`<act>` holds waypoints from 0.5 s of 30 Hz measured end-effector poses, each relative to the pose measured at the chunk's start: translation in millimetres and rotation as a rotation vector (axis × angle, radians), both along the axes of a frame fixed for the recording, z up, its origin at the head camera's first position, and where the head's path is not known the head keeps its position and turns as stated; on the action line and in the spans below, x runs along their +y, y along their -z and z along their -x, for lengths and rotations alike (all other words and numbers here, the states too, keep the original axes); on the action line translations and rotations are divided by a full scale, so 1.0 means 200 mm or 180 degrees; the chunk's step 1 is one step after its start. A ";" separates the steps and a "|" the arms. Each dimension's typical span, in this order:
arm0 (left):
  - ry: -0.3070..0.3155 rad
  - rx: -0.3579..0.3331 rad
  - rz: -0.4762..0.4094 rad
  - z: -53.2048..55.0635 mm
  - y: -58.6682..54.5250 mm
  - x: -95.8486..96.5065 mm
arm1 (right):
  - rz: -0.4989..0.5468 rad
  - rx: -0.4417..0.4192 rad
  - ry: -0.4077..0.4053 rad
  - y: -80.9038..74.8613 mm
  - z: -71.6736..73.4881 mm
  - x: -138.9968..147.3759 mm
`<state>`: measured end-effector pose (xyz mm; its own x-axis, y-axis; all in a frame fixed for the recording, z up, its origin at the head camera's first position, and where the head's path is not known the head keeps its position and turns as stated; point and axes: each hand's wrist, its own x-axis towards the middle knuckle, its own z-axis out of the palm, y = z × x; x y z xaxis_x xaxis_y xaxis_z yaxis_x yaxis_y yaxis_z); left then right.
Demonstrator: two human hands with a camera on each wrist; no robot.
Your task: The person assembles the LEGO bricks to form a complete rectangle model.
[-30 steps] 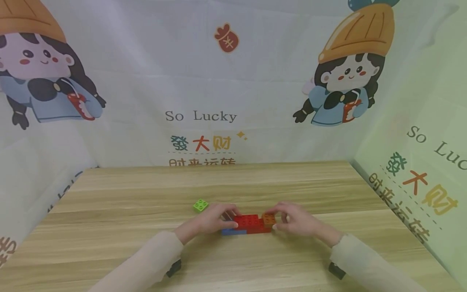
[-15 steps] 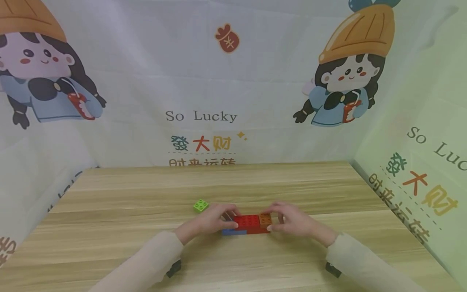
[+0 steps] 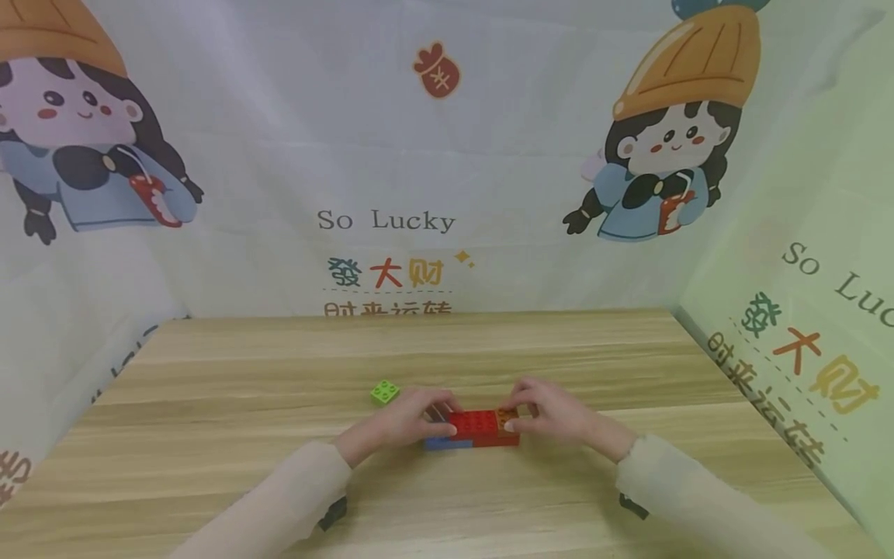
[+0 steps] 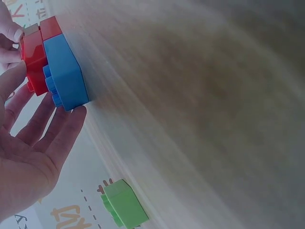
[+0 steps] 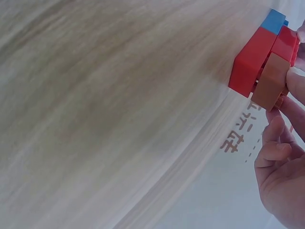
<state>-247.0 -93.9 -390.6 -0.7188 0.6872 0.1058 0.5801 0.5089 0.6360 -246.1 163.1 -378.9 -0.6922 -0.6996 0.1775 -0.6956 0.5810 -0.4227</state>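
Observation:
A small stack of toy building bricks lies on the wooden table. Its lower layer is a blue brick (image 4: 66, 71) joined end to end with a red brick (image 5: 250, 62). On top sits another red brick (image 3: 475, 421), which my left hand (image 3: 408, 419) grips between thumb and fingers at the left end. My right hand (image 3: 559, 411) pinches an orange-brown brick (image 5: 271, 81) at the right end of the top layer. In the right wrist view a narrow gap shows between this brick and the lower red one.
A lime green brick (image 3: 384, 393) with studs up lies on the table (image 3: 279, 349), behind and left of the stack. A printed cloth (image 3: 489, 194) hangs behind the table and along its sides.
My right hand has moved left with the orange-brown brick, bringing it up against the upper red brick. Its thumb is now higher, over that brick's near edge. My left hand stays in place.

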 end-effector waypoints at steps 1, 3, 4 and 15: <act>0.0001 0.0002 -0.0001 0.00 0.00 0.00 | -0.0011 -0.0002 0.0003 0.00 0.00 0.00; 0.0005 0.0006 0.0001 0.00 0.00 0.00 | -0.0008 0.0014 0.0013 0.01 0.00 0.00; 0.0006 0.0007 0.0003 0.00 0.00 0.00 | -0.0006 0.0017 0.0019 0.01 0.00 0.00; 0.0029 -0.0024 -0.0016 0.00 -0.01 0.00 | 0.0031 -0.0097 0.0107 0.02 0.00 0.00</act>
